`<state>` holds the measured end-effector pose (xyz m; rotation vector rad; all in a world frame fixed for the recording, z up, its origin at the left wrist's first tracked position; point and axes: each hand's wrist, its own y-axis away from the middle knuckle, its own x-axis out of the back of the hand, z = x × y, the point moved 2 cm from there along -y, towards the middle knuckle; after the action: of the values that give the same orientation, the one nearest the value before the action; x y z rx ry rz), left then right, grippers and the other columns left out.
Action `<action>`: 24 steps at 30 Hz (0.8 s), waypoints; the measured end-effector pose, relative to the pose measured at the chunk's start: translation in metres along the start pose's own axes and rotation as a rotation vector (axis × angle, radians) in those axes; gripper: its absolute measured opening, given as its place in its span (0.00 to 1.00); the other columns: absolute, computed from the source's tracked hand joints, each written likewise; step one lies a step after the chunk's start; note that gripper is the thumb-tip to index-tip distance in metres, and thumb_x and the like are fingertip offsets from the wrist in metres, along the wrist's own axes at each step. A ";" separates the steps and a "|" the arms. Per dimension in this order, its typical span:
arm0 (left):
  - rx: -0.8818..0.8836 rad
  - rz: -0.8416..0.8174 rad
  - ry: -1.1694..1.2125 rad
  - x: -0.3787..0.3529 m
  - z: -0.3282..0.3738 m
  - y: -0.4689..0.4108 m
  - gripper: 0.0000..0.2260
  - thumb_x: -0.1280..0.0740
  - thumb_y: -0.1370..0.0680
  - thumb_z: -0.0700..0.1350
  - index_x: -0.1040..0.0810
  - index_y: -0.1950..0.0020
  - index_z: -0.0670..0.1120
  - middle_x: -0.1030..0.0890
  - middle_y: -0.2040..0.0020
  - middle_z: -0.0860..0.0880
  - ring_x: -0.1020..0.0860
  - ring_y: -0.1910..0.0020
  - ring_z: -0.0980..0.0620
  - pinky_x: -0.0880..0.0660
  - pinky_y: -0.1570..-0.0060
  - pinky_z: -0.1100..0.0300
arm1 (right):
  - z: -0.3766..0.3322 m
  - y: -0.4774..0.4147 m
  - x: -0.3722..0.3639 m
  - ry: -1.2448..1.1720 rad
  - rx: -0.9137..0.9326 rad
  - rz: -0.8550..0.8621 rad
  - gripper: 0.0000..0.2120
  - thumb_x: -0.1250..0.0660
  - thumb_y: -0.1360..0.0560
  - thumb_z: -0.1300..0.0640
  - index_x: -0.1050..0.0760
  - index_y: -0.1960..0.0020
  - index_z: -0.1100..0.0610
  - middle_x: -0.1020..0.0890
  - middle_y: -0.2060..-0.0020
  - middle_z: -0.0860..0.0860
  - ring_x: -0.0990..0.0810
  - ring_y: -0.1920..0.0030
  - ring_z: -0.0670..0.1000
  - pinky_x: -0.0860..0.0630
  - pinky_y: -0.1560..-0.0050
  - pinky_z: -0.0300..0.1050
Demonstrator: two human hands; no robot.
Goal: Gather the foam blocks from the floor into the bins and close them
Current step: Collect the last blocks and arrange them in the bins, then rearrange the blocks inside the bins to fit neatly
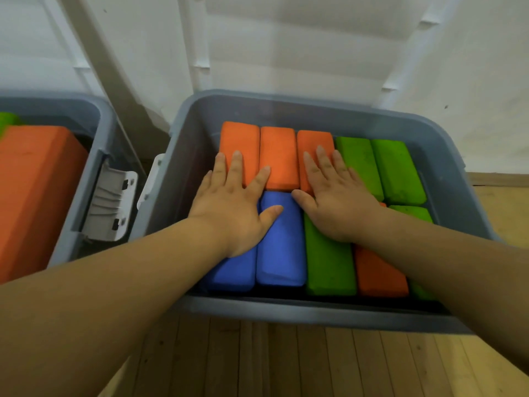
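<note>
While I watched through the head camera, both hands lay flat on the packed foam inside the grey bin, which sat on the wooden floor at the middle of the view. The left hand had its fingers straight and spread, gripping nothing. Its fingertips rested on the orange blocks toward twelve o'clock, and its thumb and palm lay on the blue blocks. The right hand, likewise flat and splayed with nothing held, covered the seam between the orange row and the green blocks at two o'clock. Its heel lay over a near green block, beside a near orange block at five o'clock. The blocks filled the bin almost wall to wall, leaving only narrow dark gaps along the nine o'clock wall and the six o'clock rim, and their tops sat below the rim. The white lid stood raised behind the twelve o'clock edge. At nine o'clock a second bin stood just beside, holding a large orange block, with its pale latch hanging between the two bins. Bare floor lay open at six o'clock.
</note>
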<state>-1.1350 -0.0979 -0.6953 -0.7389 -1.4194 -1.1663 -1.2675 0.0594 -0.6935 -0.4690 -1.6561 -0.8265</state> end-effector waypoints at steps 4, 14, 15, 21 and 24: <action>-0.009 0.005 0.060 0.002 -0.005 0.003 0.35 0.53 0.20 0.71 0.59 0.16 0.60 0.65 0.17 0.43 0.66 0.19 0.39 0.59 0.20 0.43 | -0.001 -0.004 0.001 0.014 -0.012 -0.016 0.39 0.55 0.19 0.31 0.65 0.17 0.49 0.64 0.18 0.49 0.65 0.18 0.54 0.59 0.19 0.57; -0.006 0.063 -0.046 0.062 -0.046 0.057 0.40 0.54 0.23 0.72 0.59 0.16 0.56 0.59 0.16 0.44 0.61 0.17 0.40 0.59 0.20 0.42 | -0.036 0.001 0.036 0.079 -0.004 -0.090 0.42 0.51 0.20 0.29 0.62 0.16 0.50 0.61 0.17 0.50 0.61 0.18 0.57 0.55 0.20 0.63; 0.012 0.065 -0.040 0.077 -0.057 0.069 0.39 0.54 0.22 0.72 0.59 0.16 0.56 0.58 0.16 0.44 0.61 0.17 0.40 0.58 0.20 0.41 | -0.051 0.004 0.047 0.082 0.028 -0.093 0.42 0.49 0.20 0.30 0.61 0.16 0.51 0.60 0.17 0.51 0.61 0.17 0.57 0.55 0.20 0.63; 0.265 0.035 -0.002 0.161 -0.157 0.163 0.38 0.52 0.22 0.73 0.60 0.17 0.58 0.57 0.15 0.44 0.59 0.17 0.38 0.56 0.20 0.39 | -0.187 0.026 0.123 0.058 0.278 -0.144 0.43 0.43 0.21 0.31 0.57 0.16 0.50 0.57 0.17 0.55 0.59 0.18 0.61 0.52 0.20 0.65; 0.350 -0.045 -0.026 0.186 -0.200 0.219 0.39 0.50 0.21 0.72 0.62 0.17 0.58 0.58 0.16 0.43 0.59 0.17 0.38 0.56 0.20 0.39 | -0.253 0.041 0.151 0.007 0.309 -0.207 0.42 0.41 0.21 0.32 0.57 0.16 0.47 0.58 0.17 0.55 0.60 0.18 0.61 0.52 0.20 0.64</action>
<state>-0.9028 -0.2455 -0.4787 -0.4788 -1.6156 -0.9105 -1.1058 -0.1171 -0.5167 -0.0797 -1.8079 -0.7022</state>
